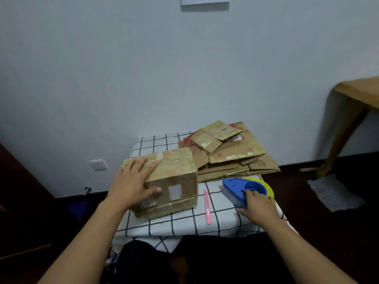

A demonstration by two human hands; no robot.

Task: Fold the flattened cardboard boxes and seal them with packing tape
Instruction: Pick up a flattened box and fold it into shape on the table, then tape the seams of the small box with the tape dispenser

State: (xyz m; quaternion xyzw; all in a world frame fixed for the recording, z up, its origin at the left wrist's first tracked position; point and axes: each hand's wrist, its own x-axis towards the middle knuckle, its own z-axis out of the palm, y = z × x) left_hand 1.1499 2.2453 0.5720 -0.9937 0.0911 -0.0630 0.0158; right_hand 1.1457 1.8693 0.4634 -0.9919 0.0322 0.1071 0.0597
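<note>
Two hands | left hand flat on folded box | right hand grips tape dispenser

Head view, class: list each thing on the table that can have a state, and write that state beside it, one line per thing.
Folded box: assembled, closed, top seam taped, standing on the checked cloth.
Flattened boxes: unfolded, stacked flat behind the folded box.
Tape dispenser: lying on the table, loaded with a yellow roll.
Pink cutter: lying flat, untouched; blade not visible.
Left hand: spread flat, pressing the box's near corner.
Right hand: fingers curled round the dispenser.
</note>
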